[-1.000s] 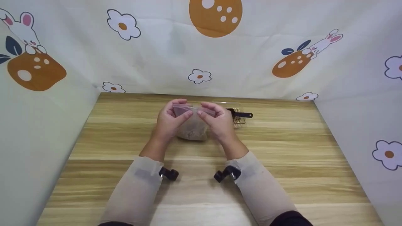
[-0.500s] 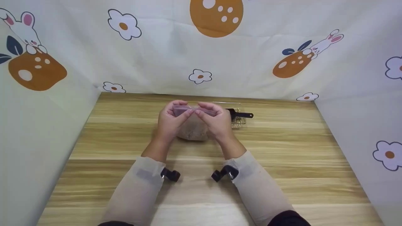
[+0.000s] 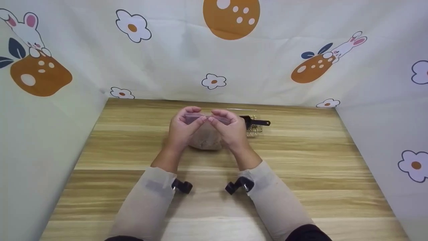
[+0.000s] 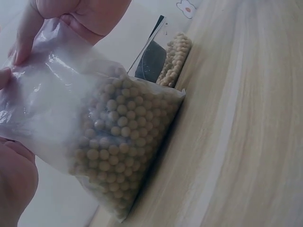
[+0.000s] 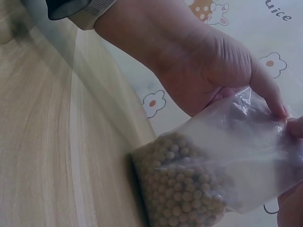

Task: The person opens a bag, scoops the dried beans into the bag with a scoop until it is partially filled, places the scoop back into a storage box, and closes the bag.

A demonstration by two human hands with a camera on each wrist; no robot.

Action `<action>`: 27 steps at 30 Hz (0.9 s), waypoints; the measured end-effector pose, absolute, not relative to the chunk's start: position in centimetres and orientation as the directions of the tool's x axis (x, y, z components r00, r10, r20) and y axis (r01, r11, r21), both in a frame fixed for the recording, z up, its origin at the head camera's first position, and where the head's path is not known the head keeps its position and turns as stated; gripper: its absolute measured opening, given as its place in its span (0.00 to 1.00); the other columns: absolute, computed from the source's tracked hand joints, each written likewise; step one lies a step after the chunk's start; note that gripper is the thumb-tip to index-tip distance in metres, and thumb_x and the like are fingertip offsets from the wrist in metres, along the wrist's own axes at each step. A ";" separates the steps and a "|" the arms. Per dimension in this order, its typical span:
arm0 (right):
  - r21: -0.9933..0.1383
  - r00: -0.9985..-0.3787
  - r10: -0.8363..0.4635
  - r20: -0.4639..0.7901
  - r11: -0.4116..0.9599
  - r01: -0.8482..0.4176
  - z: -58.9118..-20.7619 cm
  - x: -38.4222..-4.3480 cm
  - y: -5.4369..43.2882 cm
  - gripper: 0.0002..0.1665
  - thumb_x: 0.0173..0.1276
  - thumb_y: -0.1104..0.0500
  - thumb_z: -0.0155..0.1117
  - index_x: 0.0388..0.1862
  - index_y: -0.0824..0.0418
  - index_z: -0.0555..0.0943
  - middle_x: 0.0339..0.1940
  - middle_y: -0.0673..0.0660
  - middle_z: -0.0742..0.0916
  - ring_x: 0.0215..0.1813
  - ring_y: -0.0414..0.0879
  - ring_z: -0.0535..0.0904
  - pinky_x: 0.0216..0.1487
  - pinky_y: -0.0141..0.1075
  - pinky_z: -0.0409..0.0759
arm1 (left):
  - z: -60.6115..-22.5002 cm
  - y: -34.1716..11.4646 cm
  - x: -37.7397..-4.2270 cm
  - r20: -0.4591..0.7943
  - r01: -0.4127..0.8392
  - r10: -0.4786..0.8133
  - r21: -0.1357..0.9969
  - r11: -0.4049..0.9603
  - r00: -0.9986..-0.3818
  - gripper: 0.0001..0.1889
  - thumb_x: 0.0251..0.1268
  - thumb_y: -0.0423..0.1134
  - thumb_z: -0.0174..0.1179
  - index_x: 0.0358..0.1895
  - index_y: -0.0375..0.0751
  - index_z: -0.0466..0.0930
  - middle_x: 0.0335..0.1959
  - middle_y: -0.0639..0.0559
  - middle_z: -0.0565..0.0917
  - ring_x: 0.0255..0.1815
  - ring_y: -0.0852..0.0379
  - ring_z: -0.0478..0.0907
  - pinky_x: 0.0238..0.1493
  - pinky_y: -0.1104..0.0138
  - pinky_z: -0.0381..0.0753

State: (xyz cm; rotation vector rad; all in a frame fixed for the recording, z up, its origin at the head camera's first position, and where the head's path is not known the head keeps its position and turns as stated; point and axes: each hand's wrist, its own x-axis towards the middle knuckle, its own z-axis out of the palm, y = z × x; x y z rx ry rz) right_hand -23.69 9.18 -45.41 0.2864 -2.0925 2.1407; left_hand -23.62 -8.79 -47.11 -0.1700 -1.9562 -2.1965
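A clear plastic bag (image 3: 204,137), its lower part filled with pale round beans (image 4: 120,137), stands upright with its base at the tabletop. My left hand (image 3: 180,127) pinches the left side of the bag's pinkish top edge between thumb and fingers. On the right side, my right hand (image 3: 235,130) pinches the same edge. Both thumbs lie on the near side, tips close together at the middle of the mouth. The right wrist view shows the left thumb (image 5: 272,94) pressed on the plastic; the bag's upper part has no beans in it.
Behind my right hand stands a clear container (image 3: 242,109) of similar beans, partly hidden. A black scoop (image 3: 260,123) lies in it, handle pointing right. The wooden table (image 3: 301,160) ends at patterned cloth walls (image 3: 167,67) on the back and sides.
My thumbs have moved a little closer together along the bag's top edge, and the edge looks flatter. The bag, container and scoop have stayed in place.
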 end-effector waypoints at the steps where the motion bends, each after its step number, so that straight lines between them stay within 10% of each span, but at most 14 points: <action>1: -0.974 -0.973 -0.037 0.226 -0.020 -0.225 -45.4 -23.7 9.2 0.18 0.65 0.64 0.80 0.54 0.64 0.90 0.53 0.66 0.93 0.53 0.49 0.93 0.58 0.39 0.91 | -47.2 -8.8 -23.6 0.216 0.222 -0.068 0.969 -0.110 -0.974 0.20 0.65 0.38 0.77 0.57 0.37 0.84 0.48 0.45 0.91 0.51 0.53 0.89 0.56 0.68 0.89; 27: -0.952 -0.952 -0.019 0.305 0.017 -0.305 -45.4 -23.4 8.9 0.18 0.65 0.65 0.80 0.53 0.67 0.90 0.50 0.66 0.94 0.52 0.50 0.94 0.57 0.38 0.91 | -47.7 -8.7 -23.8 0.236 0.245 -0.090 0.963 -0.108 -0.968 0.18 0.61 0.40 0.81 0.51 0.43 0.86 0.46 0.49 0.92 0.50 0.53 0.90 0.54 0.65 0.90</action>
